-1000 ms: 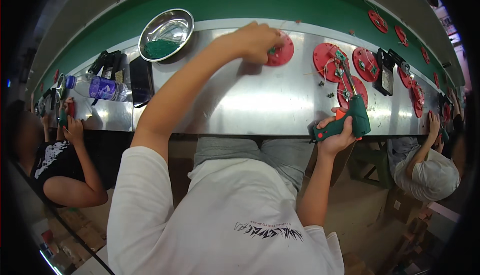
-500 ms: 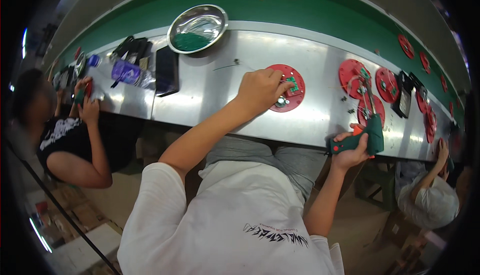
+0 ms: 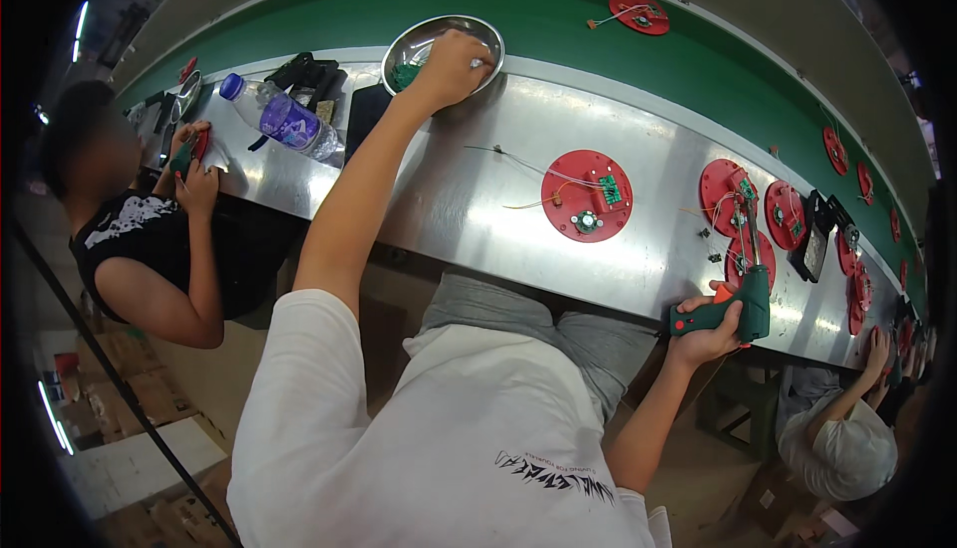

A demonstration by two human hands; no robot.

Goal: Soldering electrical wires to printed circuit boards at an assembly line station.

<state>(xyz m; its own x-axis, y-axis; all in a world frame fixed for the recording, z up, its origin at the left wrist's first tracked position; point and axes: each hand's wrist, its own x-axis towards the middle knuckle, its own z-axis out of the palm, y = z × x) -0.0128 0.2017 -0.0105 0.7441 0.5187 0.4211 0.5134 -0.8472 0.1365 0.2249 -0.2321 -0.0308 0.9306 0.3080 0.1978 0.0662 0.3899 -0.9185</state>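
My left hand (image 3: 455, 71) reaches over the near rim of a steel bowl (image 3: 421, 33), its fingers curled inside and their tips hidden. Green wires (image 3: 405, 74) lie in the bowl. In front of me on the metal bench lies a red disc (image 3: 563, 179) with a green circuit board (image 3: 610, 189), a small round metal part (image 3: 586, 221) and thin loose wires (image 3: 533, 161) trailing left. My right hand (image 3: 706, 339) is closed round the handle of a green soldering gun (image 3: 756, 301) with an orange-red trigger. Its metal tip points away over more red discs (image 3: 728, 184).
A green belt (image 3: 538, 4) runs behind the bench, carrying another red disc (image 3: 640, 14). A plastic bottle (image 3: 289, 121) and a dark flat object (image 3: 367, 114) stand left. A black case (image 3: 815, 239) sits right. One co-worker (image 3: 150, 259) works left, another (image 3: 837, 438) right.
My left hand has left the red disc and moved left and away to the bowl. The right hand still holds the soldering gun. The view has shifted slightly.
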